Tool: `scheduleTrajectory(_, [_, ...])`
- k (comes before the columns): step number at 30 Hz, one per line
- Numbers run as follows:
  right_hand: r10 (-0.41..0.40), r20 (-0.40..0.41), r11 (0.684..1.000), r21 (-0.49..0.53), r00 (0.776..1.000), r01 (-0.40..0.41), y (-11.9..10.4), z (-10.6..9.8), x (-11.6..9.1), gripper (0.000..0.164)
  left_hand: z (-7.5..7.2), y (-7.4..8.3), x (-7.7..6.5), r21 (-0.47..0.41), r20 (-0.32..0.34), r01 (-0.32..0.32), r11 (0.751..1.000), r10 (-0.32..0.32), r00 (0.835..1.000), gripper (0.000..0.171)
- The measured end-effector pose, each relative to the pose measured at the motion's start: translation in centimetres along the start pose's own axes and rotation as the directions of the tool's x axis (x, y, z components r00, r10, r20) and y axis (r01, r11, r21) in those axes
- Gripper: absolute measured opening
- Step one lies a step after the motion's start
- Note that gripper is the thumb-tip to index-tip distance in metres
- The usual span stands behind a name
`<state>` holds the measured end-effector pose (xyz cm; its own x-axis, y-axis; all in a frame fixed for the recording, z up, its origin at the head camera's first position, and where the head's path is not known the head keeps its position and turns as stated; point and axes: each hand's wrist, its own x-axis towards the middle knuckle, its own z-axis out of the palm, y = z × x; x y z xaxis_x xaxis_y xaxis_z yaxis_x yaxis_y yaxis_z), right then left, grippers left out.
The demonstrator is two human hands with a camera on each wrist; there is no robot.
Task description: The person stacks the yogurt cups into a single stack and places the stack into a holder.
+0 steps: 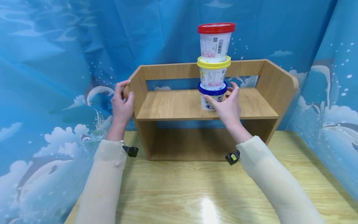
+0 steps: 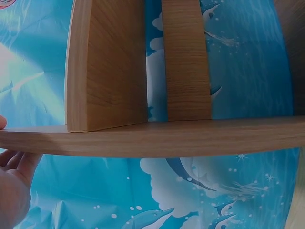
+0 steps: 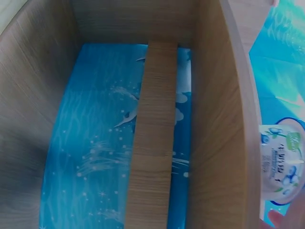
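Three white lidded tubs stand stacked on the upper board of a small wooden shelf unit. The red-lidded tub is on top, the yellow-lidded tub in the middle, the blue-lidded tub at the bottom. My right hand grips the bottom tub, thumb in front and fingers round its right side. On the left, my left hand holds the unit's side panel near its upper front edge, thumb and fingers on opposite faces.
Beneath the upper board lies an open lower compartment. A wooden rail crosses the unit's back. The unit stands on a light wooden table, with blue sea-patterned sheeting behind and at both sides.
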<state>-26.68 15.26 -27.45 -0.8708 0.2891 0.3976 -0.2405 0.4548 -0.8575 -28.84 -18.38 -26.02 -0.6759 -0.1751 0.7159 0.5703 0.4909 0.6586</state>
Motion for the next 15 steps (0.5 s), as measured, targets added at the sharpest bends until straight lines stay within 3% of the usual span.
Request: scheduleTrajectory(15, [-0.156,0.009,0.987,-0.038,0.988,0.156,0.1,-5.0,-1.2,0.099,-0.1,0.1,0.1,0.017,0.016,0.009,1.000,-0.010,1.000,0.033])
